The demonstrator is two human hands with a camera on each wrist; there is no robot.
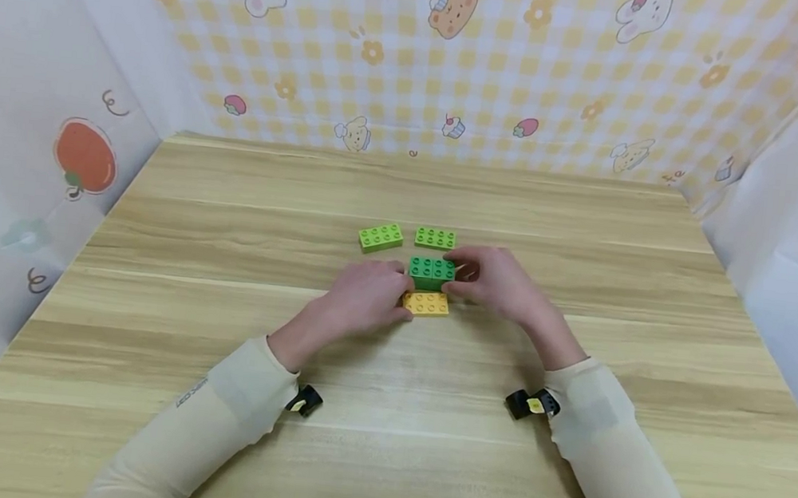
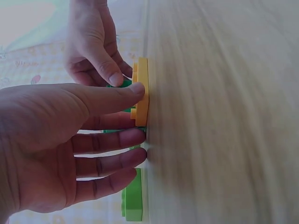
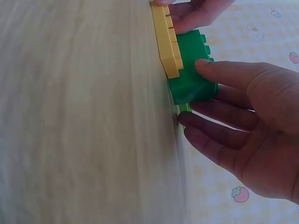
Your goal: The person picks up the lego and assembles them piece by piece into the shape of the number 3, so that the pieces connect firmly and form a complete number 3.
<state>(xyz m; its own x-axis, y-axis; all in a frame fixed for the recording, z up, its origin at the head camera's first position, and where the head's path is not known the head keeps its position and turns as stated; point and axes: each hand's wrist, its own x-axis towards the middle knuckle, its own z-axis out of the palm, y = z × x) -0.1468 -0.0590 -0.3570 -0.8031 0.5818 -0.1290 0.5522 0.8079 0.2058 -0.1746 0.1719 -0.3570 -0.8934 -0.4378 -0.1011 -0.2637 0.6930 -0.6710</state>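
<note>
Head view shows both hands meeting at the middle of a pale wood-grain table (image 1: pixel 565 473). The left hand (image 1: pixel 365 298) has its thumb laid along the top of a flat yellow studded plastic brick (image 1: pixel 426 304) that lies on the table, with the other fingers stretched out beside it; the fingers are straight and pressing, not curled around it. The right hand (image 1: pixel 497 282) pinches a taller dark green studded plastic brick (image 1: pixel 431 272) between thumb and fingers. That green brick stands just behind the yellow one and touches it. In the right wrist view the green brick (image 3: pixel 191 74) sits against the edge of the yellow brick (image 3: pixel 167 42), side by side, not stacked on its studs.

Judging by how they lie, the two bricks have been brought together but not yet joined. Two light green studded plastic bricks wait untouched further back, one at the left (image 1: pixel 381 237) and one at the right (image 1: pixel 435 238), close to each other but apart and near the right hand's fingertips.

The table is bare wood-pattern laminate with lengthwise streaks. It is boxed in by soft walls: a yellow-and-white checked back panel (image 1: pixel 532 69) printed with cartoon bears, rabbits and cupcakes, and pale side panels, the left one carrying an orange fruit sticker (image 1: pixel 85 159). Cream sleeves cover both forearms, each with a small black wrist device.
</note>
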